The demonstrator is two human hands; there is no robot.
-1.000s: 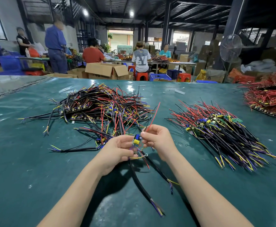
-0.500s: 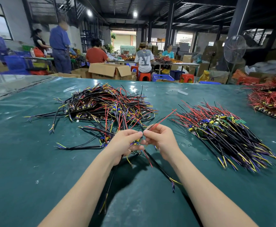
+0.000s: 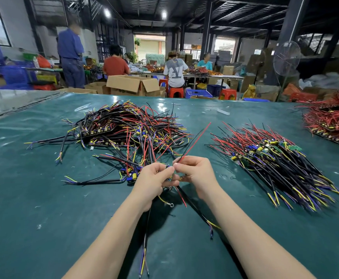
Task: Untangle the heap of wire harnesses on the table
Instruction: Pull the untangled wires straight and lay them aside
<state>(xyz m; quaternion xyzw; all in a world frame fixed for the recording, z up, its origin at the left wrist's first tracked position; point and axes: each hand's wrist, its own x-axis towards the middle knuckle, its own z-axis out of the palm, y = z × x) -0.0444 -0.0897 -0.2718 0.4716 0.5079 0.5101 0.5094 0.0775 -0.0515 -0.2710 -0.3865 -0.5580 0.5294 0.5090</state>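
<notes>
Teal sheeting is covering the bench, and left of centre the tangled heap of wire harnesses is lying on it, with one harness lifted just in front of the heap between both hands. The left hand is curling its fingers round that harness and hiding most of its small board, so only a blue and yellow sliver is showing. The right hand is pinching thumb and forefinger together on the base of the red wire, which is slanting up and to the right. Two black leads are trailing down, one beside the left forearm to the lower edge of the view, the other below the right wrist. Compared with a second ago, the blue and yellow part is showing far less, and a yellow lead with a ring terminal is now dangling beneath the left hand. Further right, a combed pile of harnesses is lying well apart from the heap, and a red-wired pile is being cut off by the right edge. Beyond the bench, blurred people are working near cardboard boxes.
</notes>
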